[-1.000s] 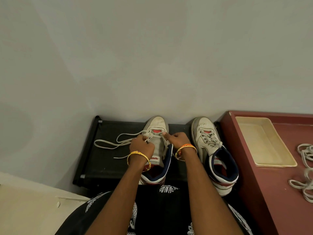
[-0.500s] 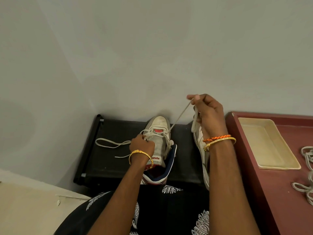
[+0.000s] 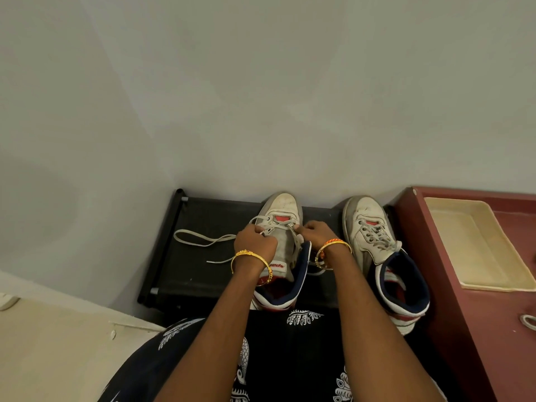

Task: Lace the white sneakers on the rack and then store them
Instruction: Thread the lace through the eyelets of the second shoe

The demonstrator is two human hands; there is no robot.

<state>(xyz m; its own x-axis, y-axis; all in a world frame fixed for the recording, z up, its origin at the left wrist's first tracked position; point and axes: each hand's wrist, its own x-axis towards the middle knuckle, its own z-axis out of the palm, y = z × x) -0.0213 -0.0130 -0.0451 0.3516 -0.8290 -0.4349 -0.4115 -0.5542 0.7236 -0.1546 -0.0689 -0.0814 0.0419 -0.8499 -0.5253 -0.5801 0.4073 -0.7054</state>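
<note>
Left hand [image 3: 255,245] and right hand [image 3: 314,235] each pinch the grey-white flat lace [image 3: 203,238] over the eyelets of the scuffed white leather high-top sneaker [image 3: 282,227] between them, apparently for threading. Its slack trails outboard of the left hand across the black fabric rack [image 3: 208,274]; the laced matching sneaker [image 3: 374,236] stands just outboard of the right hand

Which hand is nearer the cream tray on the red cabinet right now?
Right. The right hand sits at the left sneaker's laces, with the laced right sneaker between it and the cream tray. The left hand is farther, on that sneaker's other side.
</note>
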